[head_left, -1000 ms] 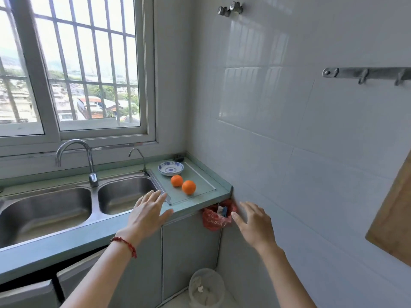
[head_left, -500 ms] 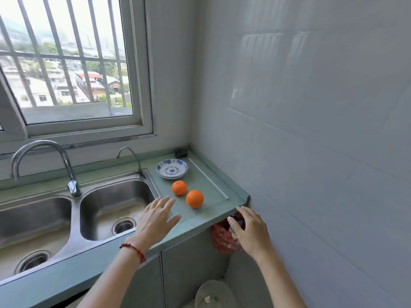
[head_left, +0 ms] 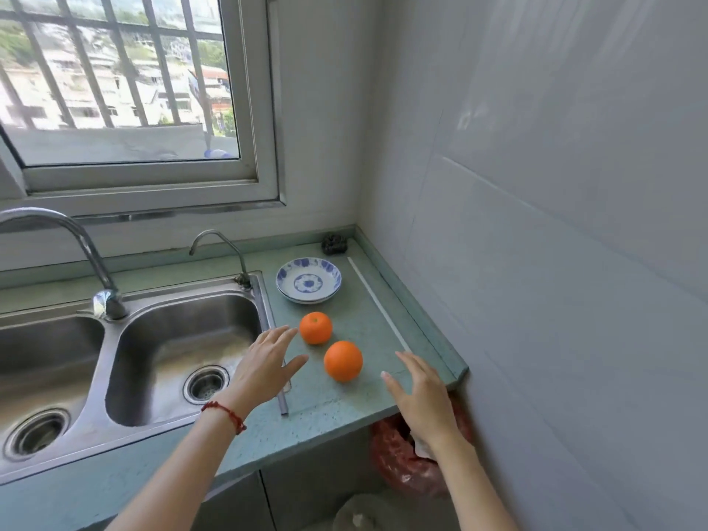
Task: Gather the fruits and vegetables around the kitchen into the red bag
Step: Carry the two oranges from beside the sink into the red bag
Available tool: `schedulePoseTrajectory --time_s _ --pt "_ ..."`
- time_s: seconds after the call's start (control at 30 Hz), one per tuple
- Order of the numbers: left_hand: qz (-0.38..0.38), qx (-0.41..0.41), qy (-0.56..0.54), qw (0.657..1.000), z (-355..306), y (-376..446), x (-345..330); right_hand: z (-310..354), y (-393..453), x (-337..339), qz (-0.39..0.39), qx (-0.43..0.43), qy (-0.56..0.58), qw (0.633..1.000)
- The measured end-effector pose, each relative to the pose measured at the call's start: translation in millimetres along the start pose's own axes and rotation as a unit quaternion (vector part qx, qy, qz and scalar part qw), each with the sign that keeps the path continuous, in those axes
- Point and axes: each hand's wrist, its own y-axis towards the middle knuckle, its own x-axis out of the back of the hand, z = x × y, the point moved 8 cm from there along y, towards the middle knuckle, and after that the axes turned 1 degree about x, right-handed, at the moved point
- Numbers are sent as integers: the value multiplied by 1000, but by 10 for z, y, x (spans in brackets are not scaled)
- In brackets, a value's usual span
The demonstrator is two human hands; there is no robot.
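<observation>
Two oranges lie on the green counter (head_left: pixel 344 404) right of the sink: the far orange (head_left: pixel 315 327) and the near orange (head_left: pixel 343 361). My left hand (head_left: pixel 266 364) hovers open just left of them, fingertips close to the far orange. On the other side, my right hand (head_left: pixel 421 396) is open over the counter's front right corner, to the right of the near orange. The red bag (head_left: pixel 398 461) hangs below that corner, partly hidden by my right wrist.
A blue-and-white dish (head_left: pixel 308 280) sits behind the oranges, with a dark scrubber (head_left: pixel 334 244) in the corner. A double steel sink (head_left: pixel 184 354) with two taps fills the left. A tiled wall stands at the right. A bin (head_left: pixel 367 515) stands on the floor.
The view has moved closer to the counter. My right hand rose from the red bag below the counter edge to above the counter. My left hand reached forward toward the oranges.
</observation>
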Motion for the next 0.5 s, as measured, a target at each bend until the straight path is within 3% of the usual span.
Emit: schedulePoseTrajectory --time_s 0.5 --pt "71 130 -180 972 496 1044 -710 -390 939 -961 128 -109 110 980"
